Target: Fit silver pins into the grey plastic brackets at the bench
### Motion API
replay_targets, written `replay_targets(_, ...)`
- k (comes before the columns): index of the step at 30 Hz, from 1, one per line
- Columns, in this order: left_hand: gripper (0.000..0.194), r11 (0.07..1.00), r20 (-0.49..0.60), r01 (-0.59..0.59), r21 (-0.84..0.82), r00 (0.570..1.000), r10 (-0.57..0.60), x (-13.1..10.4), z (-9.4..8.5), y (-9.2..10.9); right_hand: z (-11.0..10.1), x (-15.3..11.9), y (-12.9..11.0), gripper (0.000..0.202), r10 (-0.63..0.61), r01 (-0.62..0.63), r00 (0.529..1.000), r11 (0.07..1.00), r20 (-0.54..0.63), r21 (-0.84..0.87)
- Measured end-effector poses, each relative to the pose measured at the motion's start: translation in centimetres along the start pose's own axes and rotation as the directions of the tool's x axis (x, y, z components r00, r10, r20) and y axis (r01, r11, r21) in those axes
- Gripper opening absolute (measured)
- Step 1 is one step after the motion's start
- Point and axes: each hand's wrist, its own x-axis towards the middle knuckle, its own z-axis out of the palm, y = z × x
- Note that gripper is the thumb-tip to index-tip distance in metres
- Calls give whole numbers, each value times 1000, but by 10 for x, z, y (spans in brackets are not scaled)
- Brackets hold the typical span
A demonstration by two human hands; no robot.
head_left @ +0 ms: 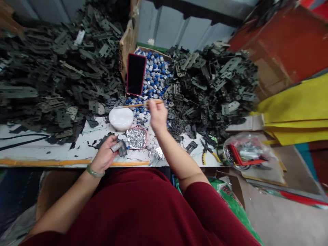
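My left hand [106,152] is closed around a dark grey slotted part [123,149], which looks like a hinge piece, near the table's front edge. A small white-and-blue piece shows at that part's upper side. Pinched in my right hand [157,115] is a thin wooden-handled brush [137,104], held roughly level and pointing left. Its pale tip is over the far rim of a white bowl [121,120] with white contents. Just right of my left hand, a pink-rimmed tray [146,137] holds many small silver pins [136,137].
Piles of dark grey parts [58,71] rise left and right. Behind the bowl, a phone [136,74] stands against many blue-and-white pieces [155,73]. Loose silver pins [157,153], yellow-handled pliers [208,152] and a plastic bag with red items [247,152] lie to the right.
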Motion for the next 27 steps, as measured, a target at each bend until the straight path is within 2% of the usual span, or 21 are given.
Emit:
replay_targets(3,41,1000,30,24,-12,999,-24,-5,4,-5,17,4,12,32,59,0,965,974,256,-226)
replay_targets(5,42,999,38,35,-26,999,-34,-6,3,-8,6,3,20,24,113,49,918,919,380,-392)
replay_targets(7,41,998,45,52,-34,998,-50,-6,1,-9,-21,1,28,19,127,146,908,797,399,-586)
replay_targets(9,41,997,47,67,-42,997,-65,-5,0,-9,-57,2,38,23,116,216,931,589,346,-779)
replay_targets(11,41,996,48,80,-46,996,-78,-3,2,-9,-90,4,49,31,124,228,945,416,303,-880)
replay_targets(13,38,995,47,86,-50,995,-84,-2,8,-10,-112,7,60,32,136,267,933,356,333,-895)
replay_targets(14,36,995,47,85,-54,995,-83,-2,11,-11,-118,8,64,31,134,290,923,371,360,-882)
replay_targets(16,32,995,51,83,-60,996,-80,-2,16,-13,-123,8,68,26,96,294,921,467,378,-834)
replay_targets(20,27,995,62,88,-43,994,-86,-5,20,-19,-118,1,64,20,-8,143,979,736,202,-662)
replay_targets(23,27,997,74,76,-6,994,-76,-6,22,-23,-111,-13,54,20,63,-17,993,912,100,-410)
replay_targets(25,29,998,88,56,25,994,-58,-7,25,-24,-105,-28,44,27,182,-157,974,972,136,-172)
replay_targets(26,31,998,94,45,43,994,-49,-7,27,-25,-101,-37,38,30,245,-238,946,969,212,-60)
replay_targets(27,33,997,102,37,63,994,-43,-7,29,-26,-96,-47,33,32,300,-325,898,946,321,25)
